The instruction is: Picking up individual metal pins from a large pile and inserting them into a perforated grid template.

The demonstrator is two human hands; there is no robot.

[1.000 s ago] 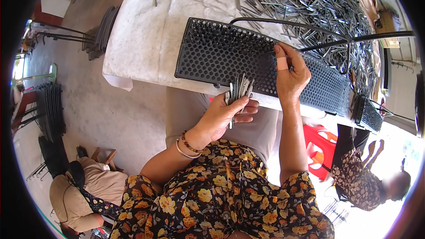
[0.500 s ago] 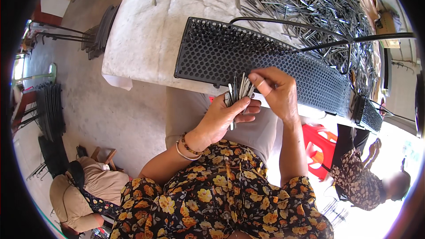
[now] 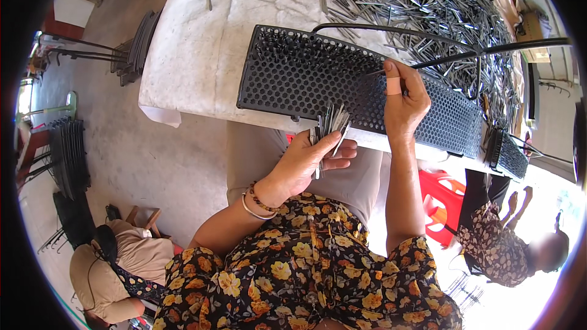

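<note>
My left hand [image 3: 304, 160] is closed round a fanned bundle of thin metal strips [image 3: 330, 123], just in front of the near edge of the perforated rack. Above that rack, my right hand [image 3: 405, 104] pinches one thin strip [image 3: 374, 73] between thumb and forefinger, with a bandage round one finger. The strip points left toward the holes. The long black perforated rack [image 3: 306, 88] lies slanted along the table's near edge. Many small dark pieces [image 3: 293, 49] stand up in its far rows on the left.
A large heap of metal strips [image 3: 428, 6] covers the far right of the cloth-covered table [image 3: 195, 55]. Black rods [image 3: 526, 49] reach over the rack from the right. A red plastic stool [image 3: 441, 201] stands below at right. Other people sit at lower left and lower right.
My right hand has moved right and away from me, from the bundle to over the rack, with a strip between its fingers. My left hand stays in nearly the same place.
</note>
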